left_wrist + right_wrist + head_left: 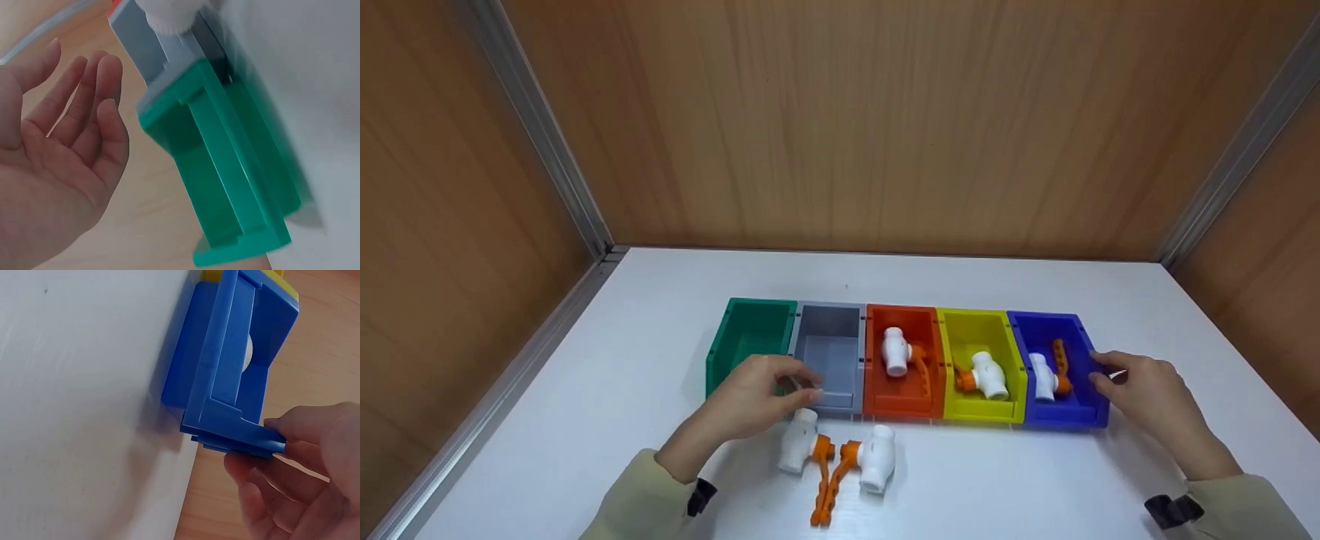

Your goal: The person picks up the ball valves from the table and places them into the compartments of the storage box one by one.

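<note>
At frame right, my right hand (1151,390) pinches, seemingly steadying, a blue plastic bin (1066,418); my loose-fingered, empty left hand (754,397) should next grasp a white, orange-handled valve (797,444).

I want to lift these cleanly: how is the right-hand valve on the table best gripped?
Probably by its white body, across its width, from above and the right: the body is thick and rounded, while its orange handle slants left, its end beside that of the other valve.
</note>
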A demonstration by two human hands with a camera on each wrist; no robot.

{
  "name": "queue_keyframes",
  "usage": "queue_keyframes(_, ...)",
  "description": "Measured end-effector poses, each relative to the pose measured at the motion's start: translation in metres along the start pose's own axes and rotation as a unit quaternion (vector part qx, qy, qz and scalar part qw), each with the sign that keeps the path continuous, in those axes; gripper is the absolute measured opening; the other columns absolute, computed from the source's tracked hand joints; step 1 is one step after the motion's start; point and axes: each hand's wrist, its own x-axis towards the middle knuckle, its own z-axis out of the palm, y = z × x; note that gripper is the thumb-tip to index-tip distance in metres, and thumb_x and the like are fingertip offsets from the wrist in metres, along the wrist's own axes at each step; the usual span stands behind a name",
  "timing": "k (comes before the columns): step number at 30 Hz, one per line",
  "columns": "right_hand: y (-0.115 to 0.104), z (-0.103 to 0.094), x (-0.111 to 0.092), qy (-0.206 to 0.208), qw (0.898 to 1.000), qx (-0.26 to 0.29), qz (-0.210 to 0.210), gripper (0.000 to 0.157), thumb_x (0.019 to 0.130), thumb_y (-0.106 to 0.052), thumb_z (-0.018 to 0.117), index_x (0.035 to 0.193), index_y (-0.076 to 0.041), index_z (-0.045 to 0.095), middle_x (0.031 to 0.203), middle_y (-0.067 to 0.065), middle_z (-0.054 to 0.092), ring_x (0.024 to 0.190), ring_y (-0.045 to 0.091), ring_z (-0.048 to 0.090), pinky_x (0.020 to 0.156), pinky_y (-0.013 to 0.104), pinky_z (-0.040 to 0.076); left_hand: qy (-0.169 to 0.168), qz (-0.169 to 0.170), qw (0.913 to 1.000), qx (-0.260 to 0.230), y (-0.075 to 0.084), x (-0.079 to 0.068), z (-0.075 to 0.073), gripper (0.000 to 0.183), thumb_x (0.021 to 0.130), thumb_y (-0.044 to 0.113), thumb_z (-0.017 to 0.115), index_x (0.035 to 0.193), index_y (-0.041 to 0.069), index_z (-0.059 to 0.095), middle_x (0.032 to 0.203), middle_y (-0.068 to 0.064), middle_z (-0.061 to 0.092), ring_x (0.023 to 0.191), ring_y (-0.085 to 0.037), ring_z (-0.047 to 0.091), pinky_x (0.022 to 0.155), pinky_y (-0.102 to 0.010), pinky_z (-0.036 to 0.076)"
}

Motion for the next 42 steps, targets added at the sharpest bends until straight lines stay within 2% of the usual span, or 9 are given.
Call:
queue_keyframes(5,0.001,-0.001,-0.001,-0.006,1.0,0.006,0.005,0.046,0.095,-0.019,0.068,0.132,0.007,0.059,0.115,0.03,0.064,0.098,0.041,0.063,0.075,0.047,0.056,-0.052,0.035,0.9976,0.029,0.016,0.005,0.016,0.024,0.092,0.034,0.073,0.111,0.019,0.076,0.103,0.009,0.069,0.092,-0.011,0.061,0.078,-0.028,0.053)
queue_keyframes(10,0.002,0.001,-0.001,0.012,1.0,0.006,-0.008,0.044,0.094,-0.018,0.068,0.13,0.006,0.06,0.112,0.029,0.066,0.095,0.04,0.064,0.071,0.045,0.056,-0.094,0.051,0.9925,0.059,0.03,0.004,0.034,0.028,0.089,0.036,0.076,0.116,0.028,0.075,0.112,0.01,0.068,0.104,-0.013,0.061,0.087,-0.034,0.053)
queue_keyframes(16,0.001,0.002,-0.002,0.025,1.0,0.003,-0.015,0.044,0.093,-0.017,0.068,0.13,0.007,0.06,0.111,0.03,0.066,0.094,0.042,0.064,0.068,0.045,0.055,-0.126,0.057,0.9853,0.101,0.037,0.002,0.052,0.038,0.084,0.039,0.081,0.121,0.036,0.071,0.124,0.014,0.062,0.115,-0.013,0.056,0.095,-0.045,0.05)
queue_keyframes(20,0.001,0.003,-0.003,0.026,1.0,0.003,-0.009,0.045,0.094,-0.016,0.068,0.131,0.007,0.06,0.113,0.03,0.065,0.095,0.041,0.064,0.071,0.046,0.056,-0.143,0.07,0.9786,0.13,0.036,0.003,0.061,0.043,0.082,0.043,0.081,0.123,0.038,0.069,0.128,0.012,0.059,0.117,-0.014,0.054,0.096,-0.046,0.049)
queue_keyframes(29,0.0,0.006,-0.003,0.035,0.999,0.01,-0.003,0.044,0.094,-0.014,0.067,0.132,0.007,0.059,0.115,0.032,0.063,0.094,0.04,0.063,0.066,0.039,0.056,-0.163,0.081,0.9721,0.148,0.039,0.005,0.067,0.049,0.08,0.044,0.083,0.126,0.036,0.068,0.133,0.01,0.058,0.118,-0.016,0.055,0.097,-0.05,0.048)
queue_keyframes(35,-0.001,0.005,-0.004,0.03,1.0,0.006,0.003,0.044,0.094,-0.015,0.067,0.132,0.006,0.059,0.117,0.034,0.062,0.097,0.043,0.063,0.072,0.044,0.057,-0.16,0.084,0.974,0.136,0.039,0.006,0.07,0.049,0.079,0.041,0.085,0.125,0.035,0.07,0.13,0.011,0.058,0.107,-0.013,0.058,0.092,-0.043,0.051)
queue_keyframes(39,-0.001,0.005,-0.004,0.034,0.999,0.003,0.0,0.044,0.094,-0.015,0.067,0.131,0.006,0.06,0.119,0.034,0.062,0.097,0.043,0.064,0.071,0.044,0.057,-0.153,0.093,0.9748,0.133,0.038,0.005,0.071,0.048,0.078,0.041,0.085,0.124,0.033,0.071,0.129,0.01,0.059,0.098,-0.01,0.06,0.086,-0.036,0.053)
queue_keyframes(42,-0.001,0.005,-0.003,0.035,0.999,-0.001,-0.004,0.043,0.093,-0.014,0.067,0.131,0.006,0.06,0.119,0.034,0.062,0.094,0.041,0.065,0.069,0.044,0.056,-0.146,0.102,0.9748,0.135,0.038,0.005,0.071,0.048,0.077,0.041,0.086,0.123,0.032,0.072,0.128,0.01,0.06,0.097,-0.01,0.06,0.084,-0.035,0.053)
